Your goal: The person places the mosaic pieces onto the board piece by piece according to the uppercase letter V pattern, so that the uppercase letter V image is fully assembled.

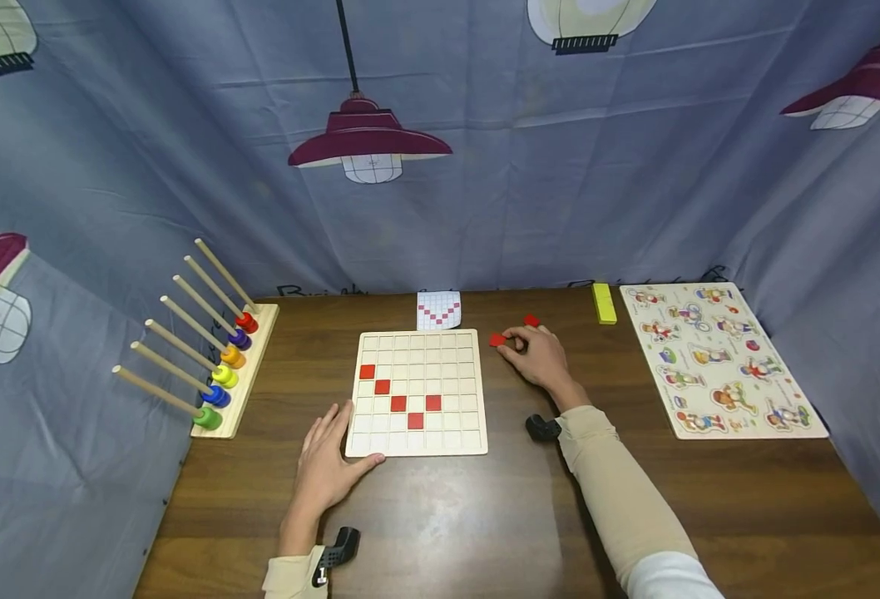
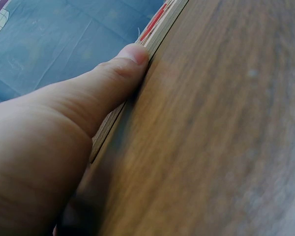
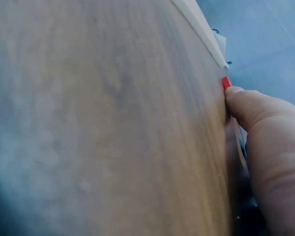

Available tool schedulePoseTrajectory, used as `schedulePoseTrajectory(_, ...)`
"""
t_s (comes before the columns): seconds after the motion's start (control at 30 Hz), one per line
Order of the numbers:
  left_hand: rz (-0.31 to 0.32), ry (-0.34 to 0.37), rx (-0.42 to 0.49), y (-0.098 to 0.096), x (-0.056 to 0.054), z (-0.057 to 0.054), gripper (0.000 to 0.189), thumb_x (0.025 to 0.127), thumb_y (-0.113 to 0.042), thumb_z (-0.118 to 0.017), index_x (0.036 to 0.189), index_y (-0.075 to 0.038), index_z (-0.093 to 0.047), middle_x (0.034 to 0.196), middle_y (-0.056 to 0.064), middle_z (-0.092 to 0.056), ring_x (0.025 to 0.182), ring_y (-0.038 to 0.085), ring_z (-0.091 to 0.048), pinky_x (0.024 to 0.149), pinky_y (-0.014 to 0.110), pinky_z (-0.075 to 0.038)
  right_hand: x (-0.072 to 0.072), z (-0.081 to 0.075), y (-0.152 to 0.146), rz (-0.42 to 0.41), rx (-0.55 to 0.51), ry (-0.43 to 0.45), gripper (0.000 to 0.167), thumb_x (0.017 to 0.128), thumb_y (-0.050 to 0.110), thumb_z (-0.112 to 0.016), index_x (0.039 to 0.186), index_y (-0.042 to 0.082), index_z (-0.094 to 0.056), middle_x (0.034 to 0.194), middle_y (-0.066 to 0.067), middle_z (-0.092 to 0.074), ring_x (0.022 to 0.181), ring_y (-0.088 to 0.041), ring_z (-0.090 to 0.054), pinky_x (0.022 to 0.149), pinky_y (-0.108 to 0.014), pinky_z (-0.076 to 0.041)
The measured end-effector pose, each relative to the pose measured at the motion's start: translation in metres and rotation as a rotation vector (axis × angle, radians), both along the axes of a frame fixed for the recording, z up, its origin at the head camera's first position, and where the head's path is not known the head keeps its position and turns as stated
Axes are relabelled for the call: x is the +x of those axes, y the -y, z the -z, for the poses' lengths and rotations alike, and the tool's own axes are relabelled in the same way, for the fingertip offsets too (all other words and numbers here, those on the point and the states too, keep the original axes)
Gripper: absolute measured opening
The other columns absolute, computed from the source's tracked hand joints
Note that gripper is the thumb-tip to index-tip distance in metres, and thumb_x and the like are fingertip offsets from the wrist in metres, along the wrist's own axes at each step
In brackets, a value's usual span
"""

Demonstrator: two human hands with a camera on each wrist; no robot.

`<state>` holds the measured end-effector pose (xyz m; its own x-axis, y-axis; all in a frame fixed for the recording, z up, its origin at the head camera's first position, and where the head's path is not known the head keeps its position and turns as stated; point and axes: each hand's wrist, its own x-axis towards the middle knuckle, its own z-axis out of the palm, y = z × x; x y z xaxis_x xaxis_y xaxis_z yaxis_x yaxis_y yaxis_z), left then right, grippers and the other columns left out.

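A pale wooden grid board point(image 1: 455, 437) lies on the table, with several red square tiles point(image 1: 398, 403) set in its cells in a slanting line that turns up at the lower end. My left hand point(image 1: 325, 466) is spread at the board's near left corner, fingers along its left side and thumb on the front edge. To the right of the board, my right hand point(image 1: 539, 353) pinches a red square tile point(image 1: 496, 339) between thumb and fingers; its thumb meets that tile in the right wrist view. Another red tile point(image 1: 532, 320) lies just beyond the fingers.
Behind the board stands a pattern card point(image 1: 438, 320) with a red V. A peg stand point(image 1: 256, 358) with coloured rings is at left. A yellow block point(image 1: 604, 304) and a picture puzzle board point(image 1: 660, 378) lie at right. A grey-blue curtain point(image 1: 485, 208) hangs behind.
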<state>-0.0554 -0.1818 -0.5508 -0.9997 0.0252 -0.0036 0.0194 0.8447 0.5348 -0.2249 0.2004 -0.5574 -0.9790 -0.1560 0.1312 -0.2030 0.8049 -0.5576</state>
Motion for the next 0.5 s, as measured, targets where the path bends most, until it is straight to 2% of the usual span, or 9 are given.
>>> schedulePoseTrajectory(0.27,0.008,-0.014,-0.006,0.002,-0.001,0.001,0.113,0.075,-0.062,-0.082,0.16,-0.008,-0.032,0.159,0.019,-0.043,0.154,0.035,-0.032,0.126,0.055,-0.019,0.009,0.004,-0.001,-0.023,-0.095,-0.051,0.031,0.096,0.033,-0.071,0.112,0.007,-0.074,0.082,-0.003,-0.059,0.092,-0.027,-0.055,0.104,-0.052,-0.043)
schedulePoseTrajectory(0.5,0.002,-0.017,-0.007,0.002,-0.001,0.004,0.113,0.074,-0.063,-0.082,0.161,-0.009,-0.032,0.16,0.018,-0.043,0.154,0.034,-0.032,0.126,0.056,-0.019,0.03,0.002,0.008,-0.094,-0.203,-0.049,0.022,0.094,0.026,-0.074,0.106,0.008,-0.074,0.079,-0.001,-0.055,0.08,-0.019,-0.045,0.084,-0.039,-0.04)
